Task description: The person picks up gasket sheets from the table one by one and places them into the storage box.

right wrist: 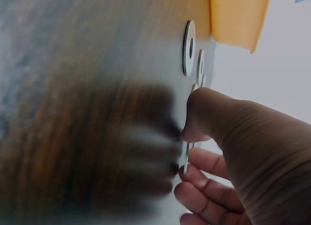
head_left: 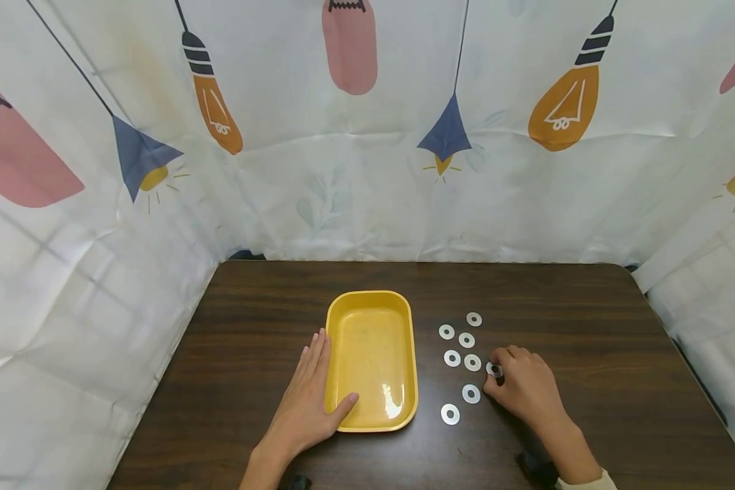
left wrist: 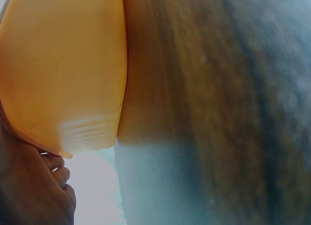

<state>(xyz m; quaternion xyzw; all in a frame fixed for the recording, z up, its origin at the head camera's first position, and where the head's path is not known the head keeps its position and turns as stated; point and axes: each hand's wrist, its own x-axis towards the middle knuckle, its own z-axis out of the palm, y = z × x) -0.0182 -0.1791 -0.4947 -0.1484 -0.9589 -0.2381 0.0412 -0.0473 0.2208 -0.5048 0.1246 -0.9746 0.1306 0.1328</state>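
Observation:
A yellow tray [head_left: 414,367] stands on the brown table. My left hand [head_left: 309,395] lies along its left side with straight fingers, the thumb reaching over the near left corner. In the left wrist view the tray's outer wall [left wrist: 68,64] rises beside the hand [left wrist: 34,176]. Right of the tray, my right hand [head_left: 527,384] pinches a flat white washer [head_left: 489,371] by its edge between thumb and fingers. The right wrist view shows that washer [right wrist: 186,162] edge-on between thumb and fingertips, close over the table. Several like washers, among them one [head_left: 471,402], lie flat beside this hand.
The loose washers, such as the farthest one [head_left: 469,319], are spread between tray and right hand. A white curtain [head_left: 367,204] printed with lamps hangs behind the table's back edge and along both sides. The dark wood tabletop [head_left: 625,381] continues to the right.

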